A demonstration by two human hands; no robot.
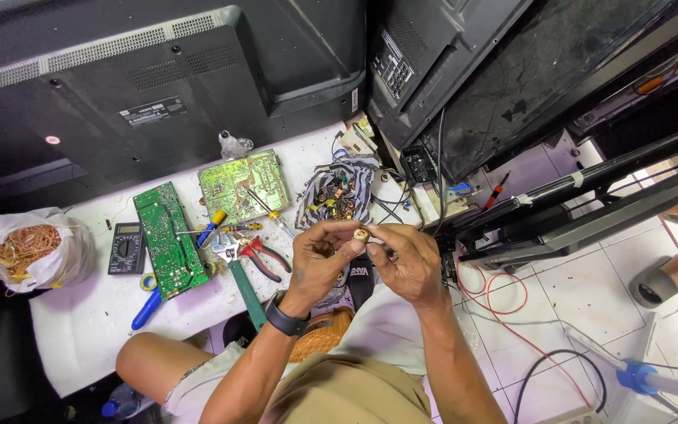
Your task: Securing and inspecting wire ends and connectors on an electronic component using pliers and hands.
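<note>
Holding one small round yellowish coil part [361, 234] pinched between left hand [319, 255] and right hand [408, 259], the person seems mid-work, with many similar parts waiting in the striped cloth heap [339, 196] on the white tabletop [80, 322].

Head view. Both hands meet at frame centre: left hand [319, 255] and right hand [406, 259] pinch a small brass-coloured coil part [361, 234] between the fingertips. Left wrist carries a black watch [286, 320]. White bench [88, 322] left of centre holds two green circuit boards [168, 239], a black multimeter [126, 248], red-handled pliers [264, 253]. Bag of copper wire [29, 250] at left edge.
</note>
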